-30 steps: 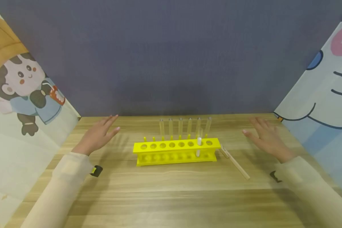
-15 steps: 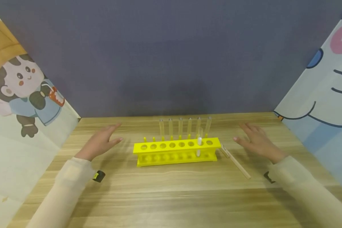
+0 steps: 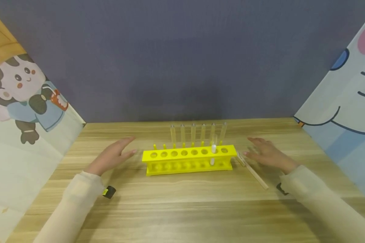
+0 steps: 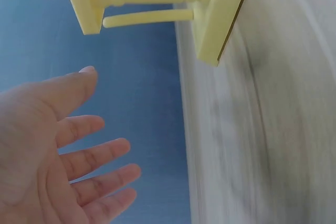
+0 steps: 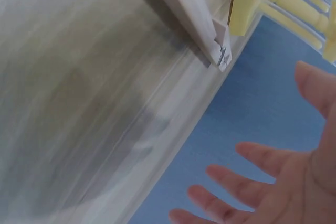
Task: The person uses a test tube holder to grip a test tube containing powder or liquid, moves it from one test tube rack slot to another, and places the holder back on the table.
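Note:
A yellow test tube rack (image 3: 188,153) stands in the middle of the wooden table, with a row of holes along its top. One test tube (image 3: 214,148) with white contents sits in a hole near its right end. Several clear test tubes (image 3: 193,135) stand upside down on the pegs behind. My left hand (image 3: 111,157) hovers left of the rack, fingers extended and holding nothing. To the right, my right hand (image 3: 269,154) is likewise spread and holds nothing. Between it and the rack lies a wooden test tube clamp (image 3: 255,173), its metal spring end (image 5: 224,56) by the rack's foot.
A dark blue-grey panel (image 3: 182,60) rises behind the table (image 3: 182,209). Side walls with cartoon prints, a child figure (image 3: 27,87) on the left and a white shape (image 3: 353,101) on the right, flank the table.
Both hands have moved inward toward the rack, the right one further than the left, and slightly down in the view. The rack, tubes and clamp have stayed in place.

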A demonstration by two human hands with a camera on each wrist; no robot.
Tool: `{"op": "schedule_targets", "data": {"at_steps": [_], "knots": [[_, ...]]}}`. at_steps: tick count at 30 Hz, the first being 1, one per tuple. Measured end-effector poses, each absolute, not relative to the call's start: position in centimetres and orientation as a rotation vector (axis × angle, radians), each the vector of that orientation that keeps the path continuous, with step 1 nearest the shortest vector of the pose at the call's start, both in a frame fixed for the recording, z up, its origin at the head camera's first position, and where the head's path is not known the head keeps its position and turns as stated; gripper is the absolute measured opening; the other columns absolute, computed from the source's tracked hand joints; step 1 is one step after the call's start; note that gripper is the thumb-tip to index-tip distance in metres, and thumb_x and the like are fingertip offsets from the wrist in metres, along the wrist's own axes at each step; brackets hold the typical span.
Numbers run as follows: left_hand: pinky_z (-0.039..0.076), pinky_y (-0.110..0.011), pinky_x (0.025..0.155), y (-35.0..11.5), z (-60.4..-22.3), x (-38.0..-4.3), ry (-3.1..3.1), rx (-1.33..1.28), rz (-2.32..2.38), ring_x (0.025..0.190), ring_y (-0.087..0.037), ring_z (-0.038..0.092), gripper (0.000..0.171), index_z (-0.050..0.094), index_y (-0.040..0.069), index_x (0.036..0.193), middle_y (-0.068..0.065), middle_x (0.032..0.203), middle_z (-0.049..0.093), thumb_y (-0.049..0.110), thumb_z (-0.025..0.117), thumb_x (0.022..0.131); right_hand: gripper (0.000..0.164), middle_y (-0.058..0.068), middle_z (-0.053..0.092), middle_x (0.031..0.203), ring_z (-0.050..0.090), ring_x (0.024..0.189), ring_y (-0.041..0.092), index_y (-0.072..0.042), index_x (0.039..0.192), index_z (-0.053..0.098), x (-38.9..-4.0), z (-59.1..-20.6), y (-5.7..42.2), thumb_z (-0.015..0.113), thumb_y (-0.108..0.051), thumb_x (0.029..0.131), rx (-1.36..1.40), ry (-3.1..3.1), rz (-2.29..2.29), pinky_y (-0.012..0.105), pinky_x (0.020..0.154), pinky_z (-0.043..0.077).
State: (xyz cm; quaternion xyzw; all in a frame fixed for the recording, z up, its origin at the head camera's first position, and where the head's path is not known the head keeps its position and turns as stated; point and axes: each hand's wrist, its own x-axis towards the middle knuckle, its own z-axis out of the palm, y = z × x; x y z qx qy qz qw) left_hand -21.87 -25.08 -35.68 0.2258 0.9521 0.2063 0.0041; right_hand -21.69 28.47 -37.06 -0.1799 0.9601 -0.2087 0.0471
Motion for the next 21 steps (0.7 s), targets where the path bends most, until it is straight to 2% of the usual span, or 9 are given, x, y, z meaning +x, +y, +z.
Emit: {"op": "schedule_targets", "data": {"at_steps": [6, 15, 21], "knots": [[0.029, -0.058, 0.107, -24.4, -35.9, -21.6, 2.953, 0.765, 0.676, 0.131, -0.043, 0.036, 0.056, 0.037, 0.0, 0.142, -0.022, 0.145, 0.038, 0.028, 0.054, 0.096, 0.07, 0.039, 0.031, 0.138, 0.031, 0.123, 0.057, 0.011, 0.139, 0.031, -21.6, -37.2, 27.8, 0.055, -0.037, 0.094, -0.556, 2.891, -0.627, 0.072, 0.1, 0.021], [0.033, -0.057, 0.104, -23.8, -36.7, -20.7, 2.859, 0.755, 0.768, 0.129, -0.039, 0.04, 0.058, 0.04, 0.003, 0.141, -0.017, 0.142, 0.044, 0.04, 0.051, 0.097, 0.07, 0.039, 0.039, 0.133, 0.036, 0.122, 0.055, 0.013, 0.137, 0.033, -21.5, -37.4, 26.9, 0.054, -0.039, 0.095, -0.506, 2.808, -0.67, 0.066, 0.099, 0.033], [0.038, -0.057, 0.101, -23.4, -37.0, -20.2, 2.823, 0.754, 0.809, 0.123, -0.038, 0.047, 0.053, 0.042, 0.004, 0.14, -0.016, 0.14, 0.047, 0.033, 0.054, 0.096, 0.066, 0.038, 0.048, 0.124, 0.048, 0.113, 0.051, 0.015, 0.133, 0.037, -21.5, -37.7, 26.5, 0.056, -0.034, 0.094, -0.507, 2.796, -0.676, 0.06, 0.094, 0.041]]}}
